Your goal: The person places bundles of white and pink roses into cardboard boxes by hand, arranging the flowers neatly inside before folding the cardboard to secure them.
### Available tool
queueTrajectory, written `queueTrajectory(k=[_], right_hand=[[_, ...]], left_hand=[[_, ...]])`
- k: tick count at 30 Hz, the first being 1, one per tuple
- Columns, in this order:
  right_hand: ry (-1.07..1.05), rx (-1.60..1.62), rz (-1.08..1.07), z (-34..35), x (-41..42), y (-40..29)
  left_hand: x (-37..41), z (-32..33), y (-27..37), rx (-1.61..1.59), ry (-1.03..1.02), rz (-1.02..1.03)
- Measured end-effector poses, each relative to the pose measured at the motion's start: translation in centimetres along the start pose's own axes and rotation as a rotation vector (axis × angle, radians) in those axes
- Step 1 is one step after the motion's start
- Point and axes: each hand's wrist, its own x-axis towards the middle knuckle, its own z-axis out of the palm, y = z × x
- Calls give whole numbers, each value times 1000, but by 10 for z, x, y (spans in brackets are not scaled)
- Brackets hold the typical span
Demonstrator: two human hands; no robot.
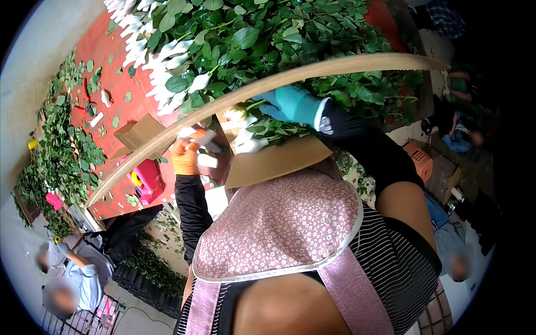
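My left hand (185, 158), in an orange glove, is over the red table with a blurred pale piece (205, 139) at its fingertips. My right hand (293, 104), in a teal glove with a white cuff, grips the green stem of a pale rose (235, 114). Below the rose, more stems with blooms in white mesh sleeves (251, 144) lie on a sheet of brown cardboard (278, 161) against my apron. A large heap of leafy rose stems (247, 37) covers the table beyond, many blooms sleeved in white mesh (173, 54).
A curved tan strip (268, 83) crosses the view above my hands. On the red table (138, 90) are folded cardboard (140, 134), a pink container (148, 180), red-handled pruning shears (88, 98) and loose leaves. People are at lower left and on the right, near an orange crate (418, 161).
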Motion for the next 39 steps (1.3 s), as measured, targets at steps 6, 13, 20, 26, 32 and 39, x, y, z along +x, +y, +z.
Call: queueTrajectory(k=[6,13,20,26,32,39], right_hand=[[79,-62,-258,4,-8,-6],[39,-61,-102,17,-9,-3],[44,-31,-167,9,-20,-15],[-31,-192,-151,20,-5,-19],[31,-147,-115,22,-8,-19],[-63,-159,-153,13,-12,-16]], left_hand=[[6,76,-25,-3,20,-273],[0,24,0,185,309,-215],[-23,54,13,545,-160,-341],[-22,73,-21,335,-171,-394],[-31,24,0,418,39,-387],[-198,-134,26,1152,-278,-1051]])
